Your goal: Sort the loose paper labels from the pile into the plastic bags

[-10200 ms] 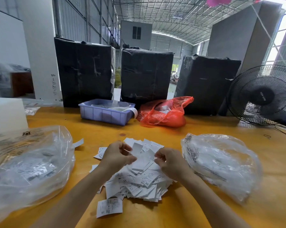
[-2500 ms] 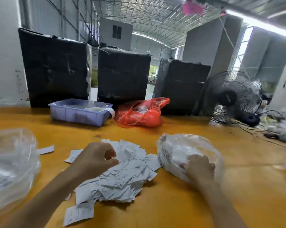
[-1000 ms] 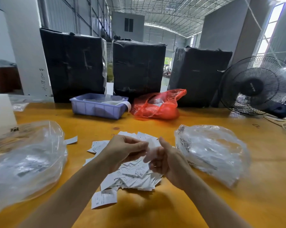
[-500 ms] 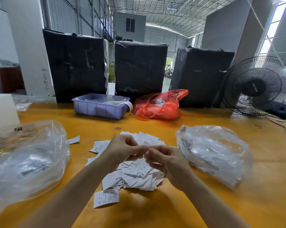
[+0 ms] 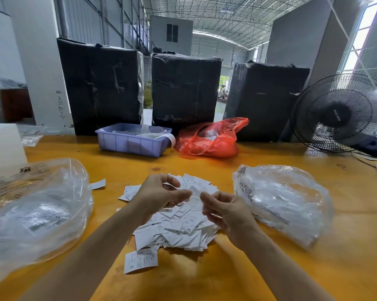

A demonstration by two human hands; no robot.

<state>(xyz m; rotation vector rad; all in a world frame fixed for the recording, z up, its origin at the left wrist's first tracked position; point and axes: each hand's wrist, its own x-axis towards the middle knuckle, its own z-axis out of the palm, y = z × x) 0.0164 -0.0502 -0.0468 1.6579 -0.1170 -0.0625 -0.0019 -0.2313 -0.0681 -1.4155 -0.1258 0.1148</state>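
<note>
Hands had drawn slightly apart at frame centre: left hand and right hand pinched one label between them above the pile on the desk. It was probably being read, bound for a bag.

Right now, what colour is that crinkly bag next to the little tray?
Red-orange bag, see-through, beside the purple tray; head view.

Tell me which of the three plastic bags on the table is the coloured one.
The red bag at the back, beside the purple tray. The other two, the left bag and the right bag, are clear.
</note>
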